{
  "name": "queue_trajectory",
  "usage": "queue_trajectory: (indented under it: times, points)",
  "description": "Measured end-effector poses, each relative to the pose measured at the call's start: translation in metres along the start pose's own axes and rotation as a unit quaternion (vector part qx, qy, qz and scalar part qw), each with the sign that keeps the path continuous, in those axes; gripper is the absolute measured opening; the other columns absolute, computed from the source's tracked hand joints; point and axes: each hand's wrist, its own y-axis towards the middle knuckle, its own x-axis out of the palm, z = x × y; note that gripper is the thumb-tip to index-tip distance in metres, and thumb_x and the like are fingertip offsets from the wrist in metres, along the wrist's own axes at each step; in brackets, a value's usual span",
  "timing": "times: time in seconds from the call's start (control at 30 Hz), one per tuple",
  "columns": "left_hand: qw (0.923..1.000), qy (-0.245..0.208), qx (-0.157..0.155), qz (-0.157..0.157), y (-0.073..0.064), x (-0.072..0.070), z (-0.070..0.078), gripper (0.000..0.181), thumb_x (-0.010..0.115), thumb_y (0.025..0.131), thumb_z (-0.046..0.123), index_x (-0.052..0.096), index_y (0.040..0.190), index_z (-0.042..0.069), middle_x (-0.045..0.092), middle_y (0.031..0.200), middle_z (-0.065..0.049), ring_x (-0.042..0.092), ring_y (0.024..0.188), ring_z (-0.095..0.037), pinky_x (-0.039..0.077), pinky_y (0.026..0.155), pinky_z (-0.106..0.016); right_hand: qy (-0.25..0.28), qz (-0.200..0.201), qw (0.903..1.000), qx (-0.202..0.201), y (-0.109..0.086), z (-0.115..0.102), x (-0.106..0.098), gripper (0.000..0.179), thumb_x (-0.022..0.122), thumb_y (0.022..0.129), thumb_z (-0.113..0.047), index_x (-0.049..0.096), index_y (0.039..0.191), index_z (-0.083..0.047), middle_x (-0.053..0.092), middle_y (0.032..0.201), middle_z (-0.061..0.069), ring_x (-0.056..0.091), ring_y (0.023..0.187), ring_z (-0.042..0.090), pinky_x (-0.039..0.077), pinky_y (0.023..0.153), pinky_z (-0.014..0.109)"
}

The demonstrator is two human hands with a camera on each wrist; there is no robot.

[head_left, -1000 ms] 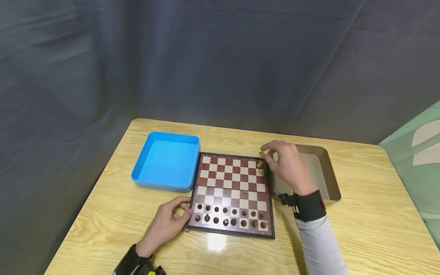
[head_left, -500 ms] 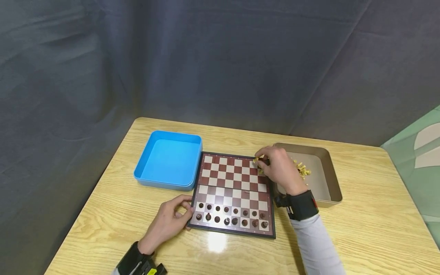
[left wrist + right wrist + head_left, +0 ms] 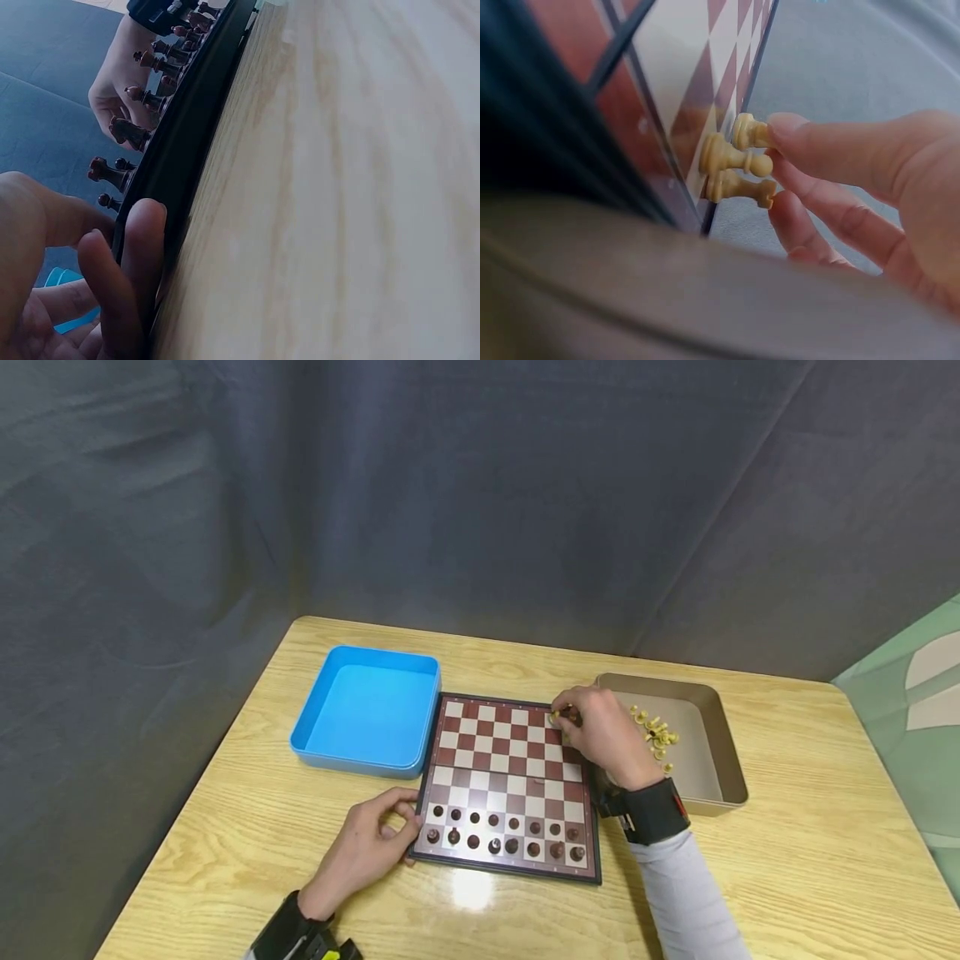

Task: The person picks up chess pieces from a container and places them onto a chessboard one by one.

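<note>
A folding chessboard (image 3: 487, 745) with red-brown and white squares lies on the table. My right hand (image 3: 606, 733) is over its far right corner, thumb and fingers pinching a pale yellow chess piece (image 3: 751, 132) with its base close to a square; the fingers cover its top. Beside it in the right wrist view stand a yellow pawn (image 3: 727, 157) and a yellow rook (image 3: 737, 187), the rook near my fingertips. At the near left corner my left hand (image 3: 369, 839) grips the board's edge. Two rows of dark chess pieces (image 3: 473, 841) stand along the near side.
A brown-grey tin (image 3: 696, 764) with several loose yellow pieces (image 3: 657, 733) stands right of the board, under my right forearm's far side. On the left, a blue tray (image 3: 375, 706) sits against the board's far left edge. A dark curtain (image 3: 480, 510) hangs behind the table.
My right hand has moved left and down from beside the tin to the board's far right corner, carrying the yellow piece close to a square. The left hand keeps its grip.
</note>
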Motion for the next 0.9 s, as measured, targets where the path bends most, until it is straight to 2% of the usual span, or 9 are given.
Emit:
queue_trajectory:
  times: [0.4, 0.67, 0.9]
  points:
    - [0.9998, -0.017, -0.008, -0.001, 0.0002, 0.0003, 0.0006, 0.038, 0.072, 0.092, 0.010, 0.068, 0.130, 0.007, 0.070, 0.096, -0.007, 0.071, 0.055, -0.017, 0.053, 0.046, -0.028, -0.005, -0.001, 1.0000, 0.004, 0.0009, -0.0001, 0.0032, 0.013, 0.076, 0.089, -0.005, 0.080, 0.101, -0.004, 0.075, 0.096, 0.009, 0.062, 0.081, 0.024, 0.052, 0.069, 0.040]
    - [0.9999, -0.009, -0.008, -0.005, 0.0011, 0.0006, 0.0006, 0.038, 0.072, 0.092, 0.010, 0.068, 0.130, 0.006, 0.070, 0.096, -0.007, 0.071, 0.056, -0.017, 0.054, 0.047, -0.029, -0.015, 0.001, 0.9998, 0.014, 0.0006, -0.0014, 0.0028, 0.012, 0.076, 0.089, -0.007, 0.079, 0.100, -0.006, 0.074, 0.095, 0.008, 0.064, 0.083, 0.023, 0.054, 0.070, 0.041]
    - [0.9998, -0.004, -0.022, -0.001, 0.0005, 0.0008, -0.0007, 0.038, 0.071, 0.093, 0.008, 0.068, 0.130, 0.010, 0.070, 0.097, -0.005, 0.072, 0.057, -0.018, 0.056, 0.048, -0.031, -0.003, -0.006, 0.9999, 0.013, -0.0021, -0.0034, -0.0033, 0.022, 0.076, 0.090, -0.008, 0.077, 0.111, -0.002, 0.073, 0.105, 0.013, 0.066, 0.085, 0.025, 0.055, 0.071, 0.041]
